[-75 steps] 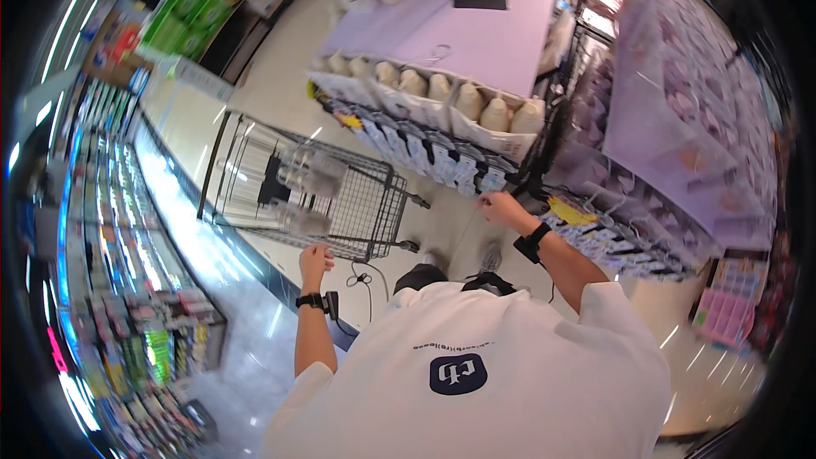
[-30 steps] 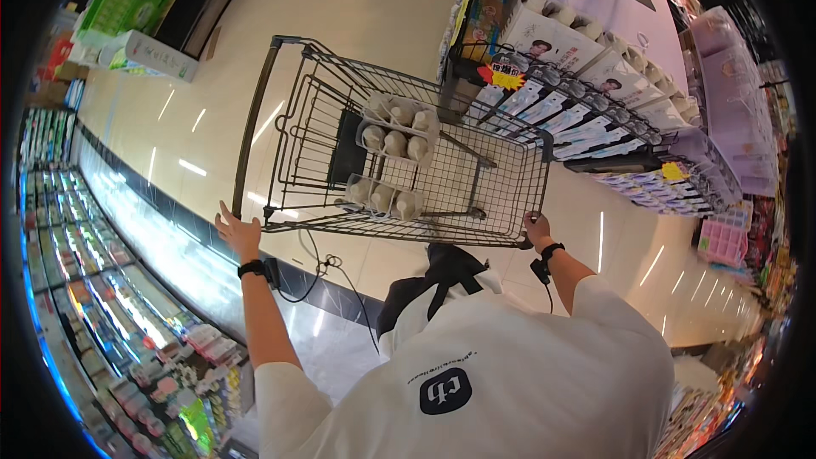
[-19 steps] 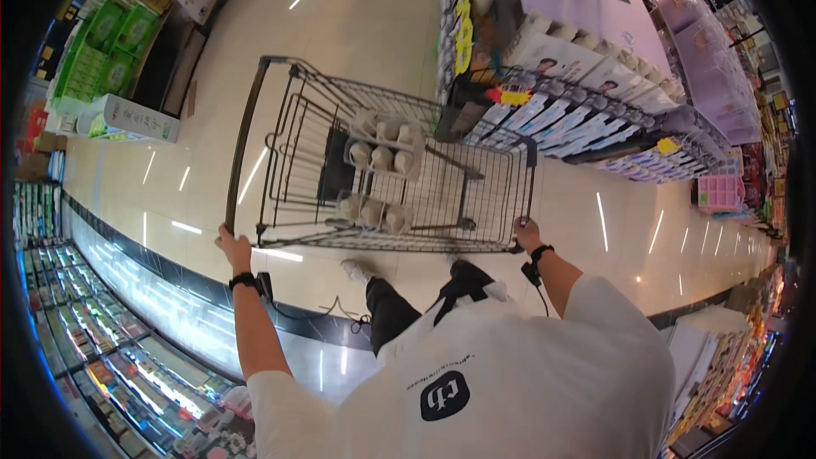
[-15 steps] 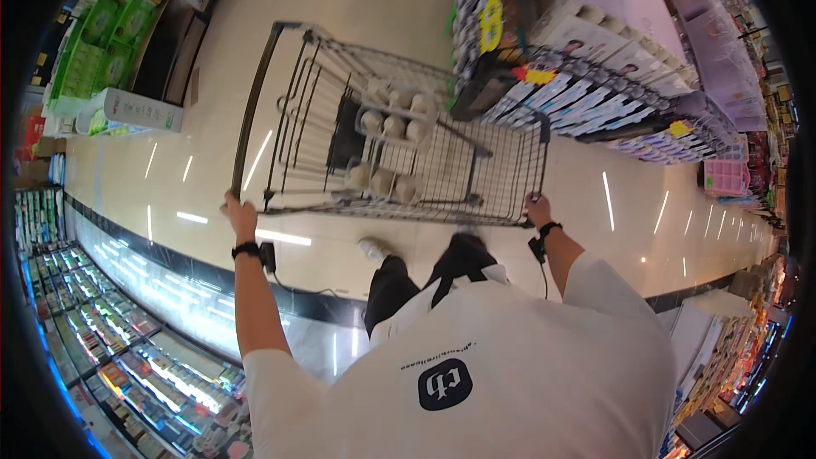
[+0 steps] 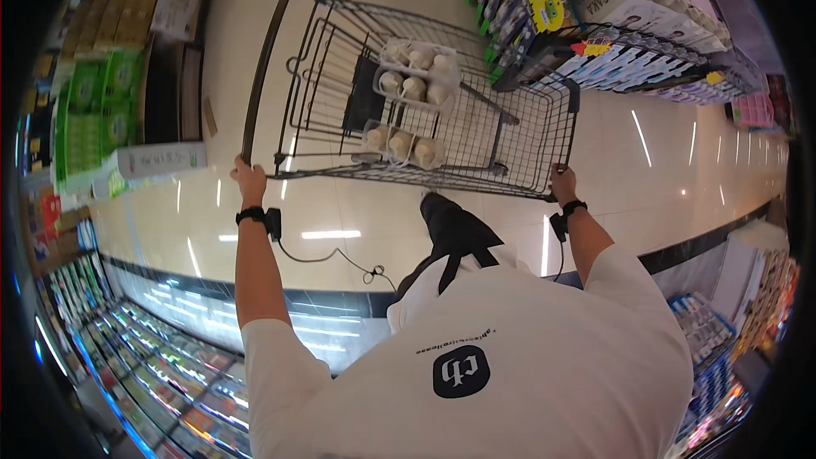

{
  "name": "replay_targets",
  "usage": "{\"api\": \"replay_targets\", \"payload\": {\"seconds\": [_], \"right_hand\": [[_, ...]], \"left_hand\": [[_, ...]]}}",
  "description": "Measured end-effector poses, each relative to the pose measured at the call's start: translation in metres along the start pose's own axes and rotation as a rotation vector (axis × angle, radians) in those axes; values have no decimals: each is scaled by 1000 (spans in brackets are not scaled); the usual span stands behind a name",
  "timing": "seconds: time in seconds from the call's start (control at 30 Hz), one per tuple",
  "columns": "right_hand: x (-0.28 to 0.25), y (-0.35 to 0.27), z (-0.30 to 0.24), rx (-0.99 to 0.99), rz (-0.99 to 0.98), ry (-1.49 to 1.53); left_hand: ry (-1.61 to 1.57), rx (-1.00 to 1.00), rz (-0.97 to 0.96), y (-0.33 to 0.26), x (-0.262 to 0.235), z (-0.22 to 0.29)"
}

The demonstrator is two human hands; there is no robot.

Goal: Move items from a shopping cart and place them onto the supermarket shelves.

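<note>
Across a glossy beige tiled floor (image 5: 340, 206), a dark wire shopping cart (image 5: 531, 140) stands side-on before the person, its handle (image 5: 262, 76) to the left and its front end to the right. The arms are spread wide, so that the hands meet the cart's near side at opposite ends. The left forearm reaches almost straight up from its white sleeve, and the left hand (image 5: 248, 180) is curled around the near end of the handle. The right forearm slants up and inward, and the right hand (image 5: 562, 183) is closed on the near front corner of the basket; its fingertips are too small to make out. Each wrist wears a black strap with a small device, and a thin looped cable (image 5: 374, 273) trails from the left one. Beside a black panel (image 5: 364, 95) within the cart sit two clear packs of pale bottles, the larger pack (image 5: 414, 87) on the far side and the smaller pack (image 5: 399, 146) nearer the person. Brightly lit shelves (image 5: 161, 382) curve along the lower left, below stacked green boxes (image 5: 106, 102) and a white carton (image 5: 161, 160). At upper right, a rack (image 5: 633, 64) of hanging packets stands close by the cart's far side.
</note>
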State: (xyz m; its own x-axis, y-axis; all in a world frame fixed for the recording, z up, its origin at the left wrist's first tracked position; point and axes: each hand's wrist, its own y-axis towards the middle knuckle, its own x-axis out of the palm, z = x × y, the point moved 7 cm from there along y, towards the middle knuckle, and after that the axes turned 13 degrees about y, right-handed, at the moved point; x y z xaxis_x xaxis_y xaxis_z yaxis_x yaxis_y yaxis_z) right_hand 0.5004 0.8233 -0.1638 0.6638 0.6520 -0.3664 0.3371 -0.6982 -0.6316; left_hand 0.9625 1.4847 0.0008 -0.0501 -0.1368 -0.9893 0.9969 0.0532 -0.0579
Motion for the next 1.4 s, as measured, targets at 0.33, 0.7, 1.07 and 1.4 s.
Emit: {"api": "replay_targets", "payload": {"seconds": [0.33,0.7,1.07,1.4], "right_hand": [[131,-23,-11,-18,85,16],[229,-40,-82,-216,352,-132],[305,-10,-112,-117,506,-19],[321,15,-194,-61,582,-45]], "left_hand": [[27,112,-43,200,-3,-14],[120,247,-46,404,-24,84],[-7,515,14,567,-9,182],[3,510,-39,651,8,248]]}}
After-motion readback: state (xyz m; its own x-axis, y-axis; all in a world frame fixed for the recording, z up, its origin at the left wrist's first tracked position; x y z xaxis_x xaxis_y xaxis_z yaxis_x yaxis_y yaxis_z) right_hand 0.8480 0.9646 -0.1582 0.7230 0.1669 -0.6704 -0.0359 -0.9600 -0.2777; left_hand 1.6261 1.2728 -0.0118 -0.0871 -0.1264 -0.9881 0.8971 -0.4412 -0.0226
